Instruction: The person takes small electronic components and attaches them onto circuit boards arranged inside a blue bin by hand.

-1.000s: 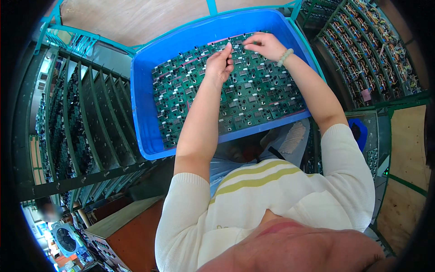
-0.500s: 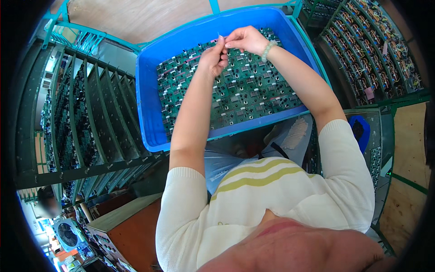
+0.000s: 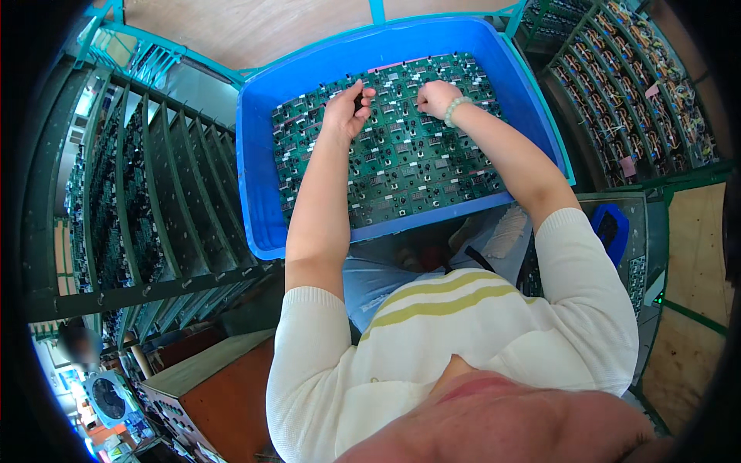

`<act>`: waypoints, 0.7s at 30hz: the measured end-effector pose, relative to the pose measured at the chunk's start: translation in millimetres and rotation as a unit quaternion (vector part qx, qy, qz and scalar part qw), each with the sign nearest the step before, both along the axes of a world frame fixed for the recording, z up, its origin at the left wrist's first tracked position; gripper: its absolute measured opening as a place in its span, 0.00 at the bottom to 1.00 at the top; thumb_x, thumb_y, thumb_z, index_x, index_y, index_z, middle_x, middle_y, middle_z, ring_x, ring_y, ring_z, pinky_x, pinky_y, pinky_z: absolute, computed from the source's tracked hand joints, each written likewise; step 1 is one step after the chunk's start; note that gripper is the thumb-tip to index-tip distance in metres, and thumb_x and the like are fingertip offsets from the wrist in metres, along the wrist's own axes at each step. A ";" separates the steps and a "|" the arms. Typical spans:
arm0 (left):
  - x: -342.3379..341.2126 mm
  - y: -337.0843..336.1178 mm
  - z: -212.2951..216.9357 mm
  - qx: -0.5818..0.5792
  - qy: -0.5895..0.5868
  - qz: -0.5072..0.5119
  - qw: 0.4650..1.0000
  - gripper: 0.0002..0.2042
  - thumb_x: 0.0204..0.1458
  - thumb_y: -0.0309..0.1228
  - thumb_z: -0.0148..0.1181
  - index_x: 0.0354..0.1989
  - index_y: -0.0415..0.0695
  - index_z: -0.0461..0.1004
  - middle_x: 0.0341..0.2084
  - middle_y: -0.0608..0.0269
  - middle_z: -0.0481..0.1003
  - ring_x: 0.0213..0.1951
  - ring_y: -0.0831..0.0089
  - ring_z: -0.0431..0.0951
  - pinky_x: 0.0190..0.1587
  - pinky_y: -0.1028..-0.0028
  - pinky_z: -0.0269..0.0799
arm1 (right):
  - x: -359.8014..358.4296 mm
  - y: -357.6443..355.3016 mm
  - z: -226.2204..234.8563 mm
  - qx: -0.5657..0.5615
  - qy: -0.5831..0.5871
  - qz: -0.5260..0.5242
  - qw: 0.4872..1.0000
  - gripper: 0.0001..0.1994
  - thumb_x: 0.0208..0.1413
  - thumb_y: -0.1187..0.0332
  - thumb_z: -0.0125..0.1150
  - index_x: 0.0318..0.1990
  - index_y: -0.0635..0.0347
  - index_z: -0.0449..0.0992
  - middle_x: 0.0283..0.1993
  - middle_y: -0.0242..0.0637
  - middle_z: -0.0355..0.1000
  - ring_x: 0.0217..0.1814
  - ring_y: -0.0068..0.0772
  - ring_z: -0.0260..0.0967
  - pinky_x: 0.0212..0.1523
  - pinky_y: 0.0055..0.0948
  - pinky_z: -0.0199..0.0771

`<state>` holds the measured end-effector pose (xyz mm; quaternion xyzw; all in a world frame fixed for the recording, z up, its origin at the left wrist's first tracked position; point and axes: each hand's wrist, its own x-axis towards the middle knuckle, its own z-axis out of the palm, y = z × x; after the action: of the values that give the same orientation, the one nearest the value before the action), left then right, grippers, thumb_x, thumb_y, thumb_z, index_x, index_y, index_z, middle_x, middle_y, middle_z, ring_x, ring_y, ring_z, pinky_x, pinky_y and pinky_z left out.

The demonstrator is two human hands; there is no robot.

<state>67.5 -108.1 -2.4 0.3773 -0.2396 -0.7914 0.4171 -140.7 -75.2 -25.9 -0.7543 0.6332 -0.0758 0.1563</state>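
A blue plastic bin [image 3: 258, 197] sits in front of me, packed with upright green circuit boards [image 3: 409, 166]. My left hand [image 3: 346, 109] hovers over the boards at the bin's far left, with its fingertips pinched around a small dark part. My right hand [image 3: 434, 97], with a pale bead bracelet [image 3: 454, 110] on the wrist, is curled into a fist resting on the boards' top edges near the far middle. What the fist holds, if anything, is hidden. Both forearms reach over the bin from my cream sweater.
Dark metal racks [image 3: 147, 201] full of circuit boards stand to the left, and more racks [image 3: 641, 100] to the right. A teal frame [image 3: 378, 11] edges the bin's far side. A brown box [image 3: 208, 386] lies low left, and a small blue object [image 3: 610, 231] is by my right elbow.
My hands were close together at the bin's far edge. They have since moved apart and now rest over the boards. The view has tilted a little.
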 end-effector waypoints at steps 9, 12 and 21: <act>1.5 -6.3 1.4 -0.014 0.009 0.038 0.999 0.07 0.48 0.29 0.51 0.27 0.38 0.67 0.19 0.65 0.66 0.18 0.81 0.62 0.13 0.86 0.53 | 1.5 -3.0 1.1 -0.008 0.065 0.026 0.998 0.07 0.38 0.66 0.56 0.26 0.55 0.75 0.29 0.41 0.70 0.33 0.40 0.68 0.35 0.36 0.68; 6.5 -8.8 1.8 -0.025 0.034 0.045 0.998 0.06 0.48 0.27 0.51 0.29 0.36 0.67 0.21 0.64 0.67 0.18 0.81 0.62 0.14 0.86 0.54 | 2.1 -3.8 2.9 -0.023 0.069 0.031 0.997 0.06 0.37 0.67 0.55 0.25 0.56 0.75 0.27 0.41 0.70 0.31 0.41 0.67 0.33 0.37 0.68; 0.7 -4.9 -1.6 -0.033 -0.060 0.024 0.997 0.06 0.43 0.26 0.57 0.27 0.39 0.67 0.19 0.64 0.68 0.16 0.82 0.62 0.12 0.86 0.52 | 2.5 -3.0 -6.9 -0.019 0.070 0.043 0.996 0.04 0.36 0.67 0.58 0.22 0.54 0.75 0.27 0.41 0.70 0.33 0.41 0.68 0.36 0.36 0.68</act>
<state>68.2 -113.0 -4.0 0.4157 -0.2804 -0.7489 0.4332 -138.2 -78.2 -32.8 -0.7869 0.6082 -0.0278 0.1003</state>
